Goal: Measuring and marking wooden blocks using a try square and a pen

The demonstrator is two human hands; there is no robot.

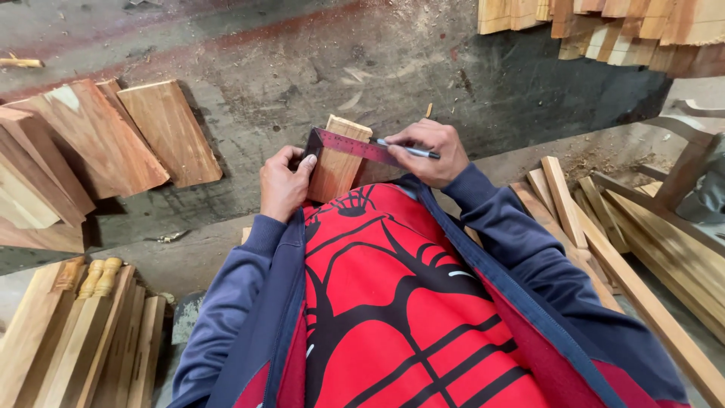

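- At the middle of the view, the left hand [283,183] presses its fingers closed on the left end of a dark reddish metal square [349,145] and on the small wood block [337,159] beneath it.
- The right hand [429,152] is curled shut around a pen [408,150], whose tip meets the square's upper edge; the exact mark on the wood cannot be made out.
- The block stands on the stained workbench [302,75] against the person's red and black shirt, which hides its lower end.
- The square lies slanted across the block; its right end disappears under the right hand.
- Left of the hands, several flat wooden boards [113,136] lean in an overlapping pile, cut off by the frame edge.
- Turned wooden pieces [98,278] and planks lie lower left, partly hidden by the blue sleeve.
- Long wooden slats [604,242] lie to the right, and stacked offcuts [604,30] sit top right, cropped by the frame.
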